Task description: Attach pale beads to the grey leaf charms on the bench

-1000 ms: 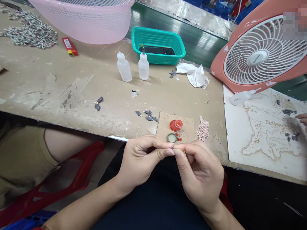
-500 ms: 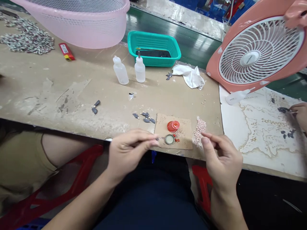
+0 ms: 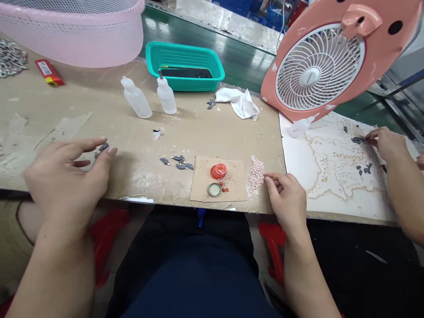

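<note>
My left hand (image 3: pixel 71 176) is over the left part of the table, thumb and forefinger apart around small dark grey pieces (image 3: pixel 103 146), partly hidden by the fingers. At the right edge of a heap of tiny pink beads (image 3: pixel 256 176), my right hand (image 3: pixel 287 196) has thumb and forefinger pressed together; anything between them is too small to make out. Between the hands lies a cardboard square (image 3: pixel 201 185). On it are a shiny red lump (image 3: pixel 218 171), a bottle cap (image 3: pixel 214 190) and several small red bits (image 3: pixel 225 190). Several grey leaf-shaped pieces (image 3: pixel 184 166) lie left of the cardboard.
Two squeeze bottles (image 3: pixel 137 101), a teal basket (image 3: pixel 185 84), a white cloth (image 3: pixel 236 100) and a pink mesh basket (image 3: pixel 99 42) stand farther back. A pink fan (image 3: pixel 311 77) is back right. Another person's hand (image 3: pixel 386 141) touches dark pieces over a map-printed sheet (image 3: pixel 298 168).
My left hand has moved from beside the bottle cap far left to the grey pieces, its pinch opened. My right hand has closed its fingertips at the bead heap. The view has shifted right.
</note>
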Motion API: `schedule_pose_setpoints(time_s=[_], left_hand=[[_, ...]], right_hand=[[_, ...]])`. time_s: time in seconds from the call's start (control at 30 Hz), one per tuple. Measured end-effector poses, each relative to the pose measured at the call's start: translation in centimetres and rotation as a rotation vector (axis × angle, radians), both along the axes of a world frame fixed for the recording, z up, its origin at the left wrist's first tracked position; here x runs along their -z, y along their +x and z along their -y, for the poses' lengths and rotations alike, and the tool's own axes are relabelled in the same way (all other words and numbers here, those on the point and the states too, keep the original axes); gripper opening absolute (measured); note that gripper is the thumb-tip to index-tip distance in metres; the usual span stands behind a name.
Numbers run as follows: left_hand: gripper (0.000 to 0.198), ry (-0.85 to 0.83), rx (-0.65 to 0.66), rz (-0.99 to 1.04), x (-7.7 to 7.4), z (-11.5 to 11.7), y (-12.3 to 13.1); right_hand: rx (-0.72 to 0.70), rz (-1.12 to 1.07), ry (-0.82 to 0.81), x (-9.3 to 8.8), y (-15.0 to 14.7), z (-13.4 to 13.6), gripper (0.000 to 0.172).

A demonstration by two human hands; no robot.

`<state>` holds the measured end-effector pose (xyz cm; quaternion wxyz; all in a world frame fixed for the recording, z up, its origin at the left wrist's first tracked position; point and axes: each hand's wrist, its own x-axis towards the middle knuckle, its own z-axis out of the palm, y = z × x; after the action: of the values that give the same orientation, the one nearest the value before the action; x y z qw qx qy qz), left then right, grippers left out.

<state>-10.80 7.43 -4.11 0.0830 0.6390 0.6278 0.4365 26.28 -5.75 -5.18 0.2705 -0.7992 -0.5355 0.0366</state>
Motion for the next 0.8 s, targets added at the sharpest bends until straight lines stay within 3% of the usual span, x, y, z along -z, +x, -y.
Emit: schedule_pose_setpoints(time_s=[0.27, 0.4, 0.57, 0.67, 0.8], left_hand=[[0.024, 0.003, 0.089, 0.082, -0.2, 1.1, 2.0], [0.021, -0.006, 0.141, 0.113, -0.4, 1.7, 2.8], [0.022, 0.044, 0.317, 0.217, -1.4, 3.9, 5.4], [0.023, -0.016, 0.492, 0.304, -2.8, 6.4, 8.1], [0.011, -0.432, 0.809, 0.570, -4.2, 8.8, 11.5]], right_hand=[[-0.094, -0.027, -0.020, 0.3, 1.5, -2.0, 0.025], [-0.082, -0.034, -0.012, 0.3, 1.4, -1.8, 0.024], [-0.033, -0.112, 0.074, -0.1, 0.5, -0.3, 0.024], [-0.055, -0.422, 0.172, -0.9, -1.5, 0.9, 0.021], [-0.166, -0.879, 0.252, -2.4, -5.6, 2.1, 0.013]])
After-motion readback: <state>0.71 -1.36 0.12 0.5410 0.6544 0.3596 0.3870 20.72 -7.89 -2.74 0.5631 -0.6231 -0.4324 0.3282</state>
